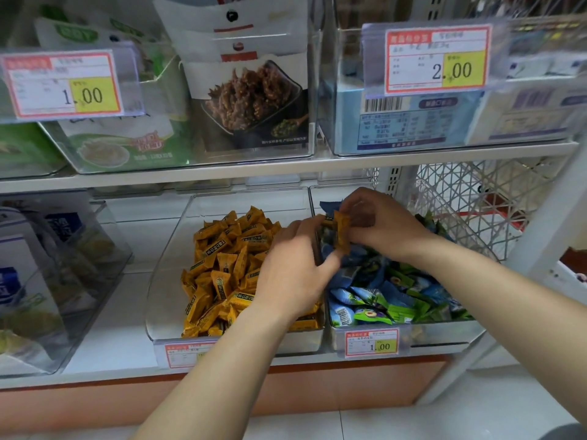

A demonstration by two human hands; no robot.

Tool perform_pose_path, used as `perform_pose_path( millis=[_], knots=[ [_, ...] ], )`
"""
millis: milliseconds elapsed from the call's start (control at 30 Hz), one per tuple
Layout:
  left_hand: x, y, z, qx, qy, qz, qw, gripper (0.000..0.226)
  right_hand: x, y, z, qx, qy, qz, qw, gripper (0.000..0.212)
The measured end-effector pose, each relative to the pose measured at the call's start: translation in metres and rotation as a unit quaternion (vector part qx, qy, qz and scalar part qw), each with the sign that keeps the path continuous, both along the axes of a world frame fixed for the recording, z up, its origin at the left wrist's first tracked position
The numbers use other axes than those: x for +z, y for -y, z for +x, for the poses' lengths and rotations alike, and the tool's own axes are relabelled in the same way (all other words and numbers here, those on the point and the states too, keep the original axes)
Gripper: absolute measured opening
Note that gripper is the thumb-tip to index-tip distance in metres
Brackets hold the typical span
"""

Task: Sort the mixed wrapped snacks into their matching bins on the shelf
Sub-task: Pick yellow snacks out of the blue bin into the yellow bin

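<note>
Orange wrapped snack (342, 231) pinched in the right hand (381, 223), just over the wall between orange bin (168, 265) and blue-green bin (444, 331). Looks light, crinkly, slippery; I'd take it by the crimped end. Left hand (292, 274) close beside it, grip I can't tell.

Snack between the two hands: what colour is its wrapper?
Orange-yellow snack, shown best in the head view.

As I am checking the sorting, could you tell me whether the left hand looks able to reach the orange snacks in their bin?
Probably yes. The left hand hovers over the open-topped clear bin, right above the orange snacks, with nothing between them.
</note>
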State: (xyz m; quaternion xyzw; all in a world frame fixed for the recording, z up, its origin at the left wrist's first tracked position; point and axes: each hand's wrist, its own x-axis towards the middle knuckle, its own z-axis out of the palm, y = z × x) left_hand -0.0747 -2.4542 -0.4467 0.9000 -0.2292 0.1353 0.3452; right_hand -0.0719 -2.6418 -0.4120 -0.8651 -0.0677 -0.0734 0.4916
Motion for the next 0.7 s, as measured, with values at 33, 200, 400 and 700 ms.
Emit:
perform_pose_path(
  millis=[33, 200, 400, 700],
  knots=[
    [0.003, 0.002, -0.002, -0.009, 0.008, -0.025, 1.0, 0.052, 0.001, -0.002, -0.005, 0.005, 0.002, 0.05, 0.999, 0.026],
    [0.012, -0.004, 0.003, 0.011, -0.007, -0.075, 0.997, 0.027, 0.004, -0.005, -0.009, 0.02, -0.007, 0.083, 0.996, 0.006],
    [0.009, -0.037, 0.015, 0.157, 0.022, 0.115, 0.981, 0.049, -0.01, 0.006, 0.051, -0.023, 0.027, -0.188, 0.982, 0.018],
    [-0.002, -0.013, 0.003, -0.028, -0.145, 0.081, 0.986, 0.046, -0.047, -0.016, 0.103, -0.003, -0.064, -0.416, 0.907, 0.028]
  ],
)
